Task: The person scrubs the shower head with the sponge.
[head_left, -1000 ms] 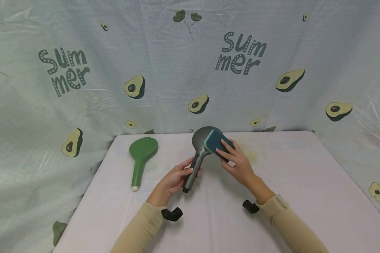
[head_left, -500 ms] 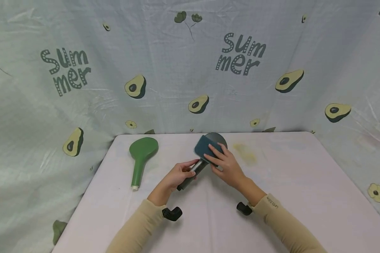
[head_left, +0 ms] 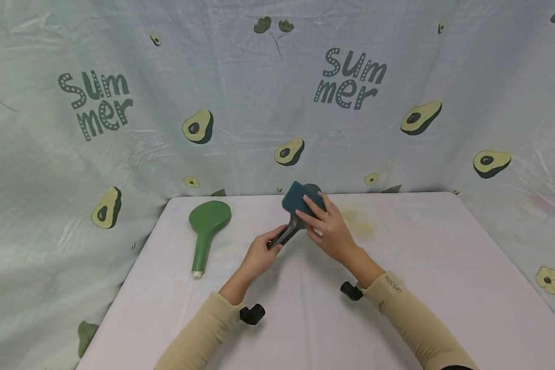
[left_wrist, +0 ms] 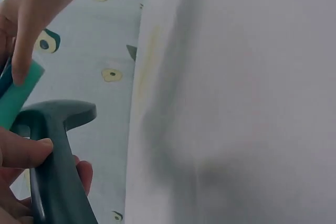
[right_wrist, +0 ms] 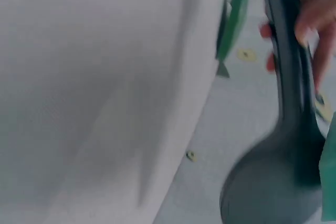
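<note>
My left hand [head_left: 262, 255] grips the handle of a dark grey shower head [head_left: 297, 222], held raised and tilted above the table. Fingers and thumb wrap that handle in the left wrist view; its lower end is hidden by the hand in the head view. A sponge [head_left: 297, 197], dark blue with a lighter teal side [right_wrist: 329, 177], covers much of the round head. My right hand [head_left: 331, 234] holds the sponge from its dark side, fingers spread across it. To the left, a green shower head [head_left: 210, 216] with a white end lies on the table.
The table [head_left: 398, 267] wears a pale pinkish cover with a faint yellow stain [head_left: 358, 223] near its back edge. Behind it hangs a printed curtain [head_left: 245, 92]. Black wrist-worn devices [head_left: 252, 314] sit at both sleeves.
The sponge has moved left and up over the grey shower head. That shower head first tipped right and down, then rose again with the left hand. The green one stays put.
</note>
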Action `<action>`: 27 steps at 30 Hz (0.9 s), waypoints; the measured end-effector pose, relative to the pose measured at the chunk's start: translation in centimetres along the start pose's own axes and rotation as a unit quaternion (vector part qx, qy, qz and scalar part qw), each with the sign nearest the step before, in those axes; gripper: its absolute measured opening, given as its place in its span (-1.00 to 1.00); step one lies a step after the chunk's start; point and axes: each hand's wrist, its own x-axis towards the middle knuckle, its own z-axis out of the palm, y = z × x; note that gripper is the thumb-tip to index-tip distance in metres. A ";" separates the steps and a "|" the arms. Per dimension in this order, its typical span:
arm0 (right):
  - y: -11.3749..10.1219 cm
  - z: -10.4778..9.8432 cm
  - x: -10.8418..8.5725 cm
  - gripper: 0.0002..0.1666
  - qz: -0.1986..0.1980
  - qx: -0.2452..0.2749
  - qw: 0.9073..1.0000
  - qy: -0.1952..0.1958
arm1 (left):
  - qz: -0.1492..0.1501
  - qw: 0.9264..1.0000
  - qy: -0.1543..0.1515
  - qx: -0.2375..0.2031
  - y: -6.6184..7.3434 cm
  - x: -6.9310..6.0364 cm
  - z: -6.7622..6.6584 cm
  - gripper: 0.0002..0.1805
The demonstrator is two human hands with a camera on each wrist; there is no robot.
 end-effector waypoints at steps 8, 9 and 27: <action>0.1 -0.4 0.2 -0.41 -0.002 0.015 1.000 0.025 | 0.028 0.996 0.026 0.079 0.1 -0.6 0.4 -0.44; 0.3 -0.6 0.4 -0.42 0.029 0.024 0.999 0.035 | 0.026 0.996 0.032 0.085 0.1 -0.7 0.4 -0.44; 0.1 -0.9 0.8 -0.45 0.076 0.065 0.993 0.056 | 0.065 0.984 0.090 0.137 0.3 -1.2 1.4 -0.43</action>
